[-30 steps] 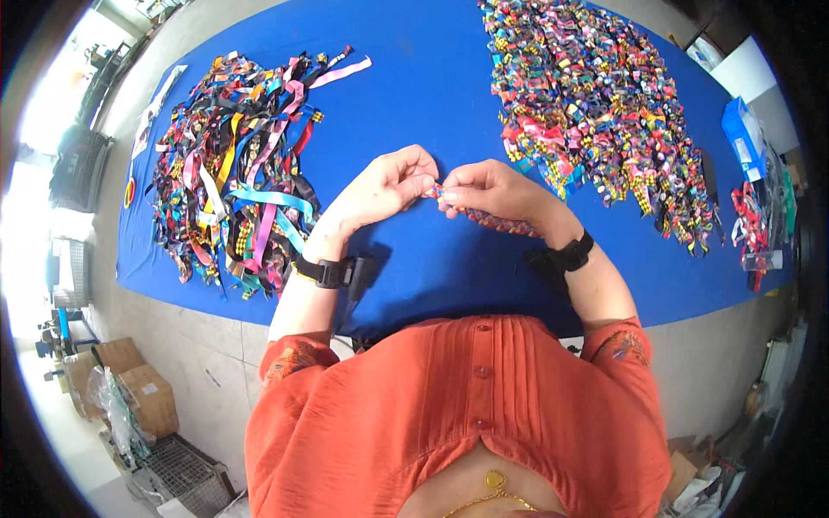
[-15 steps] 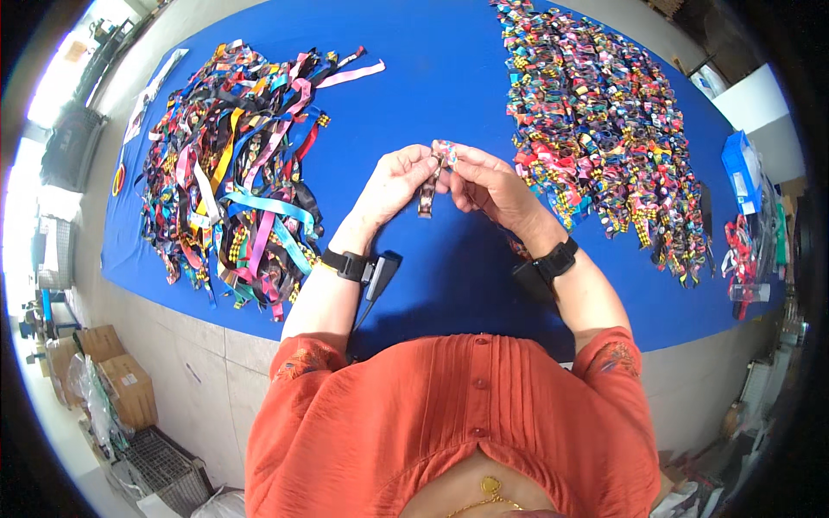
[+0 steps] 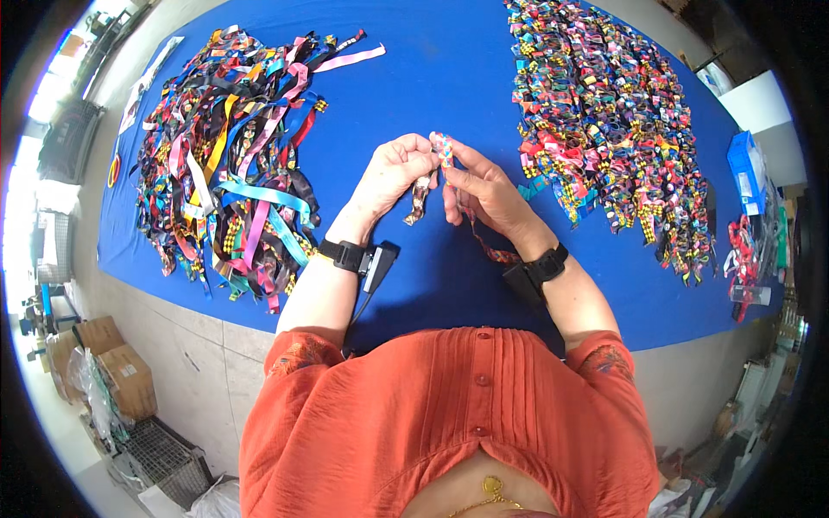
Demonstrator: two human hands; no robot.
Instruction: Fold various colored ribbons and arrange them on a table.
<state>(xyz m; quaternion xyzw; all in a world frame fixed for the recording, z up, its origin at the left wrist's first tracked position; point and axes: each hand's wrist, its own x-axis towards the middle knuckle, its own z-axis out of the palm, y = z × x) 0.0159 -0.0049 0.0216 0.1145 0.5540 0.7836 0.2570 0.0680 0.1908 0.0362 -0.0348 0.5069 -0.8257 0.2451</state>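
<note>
Over the blue-covered table, my left hand (image 3: 390, 177) and my right hand (image 3: 494, 194) are together, fingertips almost touching. Both are closed on a narrow patterned ribbon (image 3: 445, 148), whose bright multicoloured stretch stands up between the fingers. A darker patterned end (image 3: 417, 205) hangs below my left fingers; whether it belongs to the same ribbon is hidden by them. From beneath my right palm a length trails toward that wrist. To the left lies a tangled pile of loose ribbons (image 3: 233, 164) in many colours. On the right, several dense rows of bunched, looped ribbons (image 3: 596, 112) run lengthwise.
A blue cloth (image 3: 432, 78) covers the table. Orange-handled scissors (image 3: 114, 170) lie at its left edge. A blue bin (image 3: 744, 173) and a red ribbon bundle (image 3: 741, 259) are at the right edge. Cardboard boxes (image 3: 128, 380) and a wire crate (image 3: 173, 466) stand on the floor at left.
The bright stretch of ribbon now stands more upright between my fingers. The dark end has swung slightly left, and more of the length trailing under my right hand shows.
</note>
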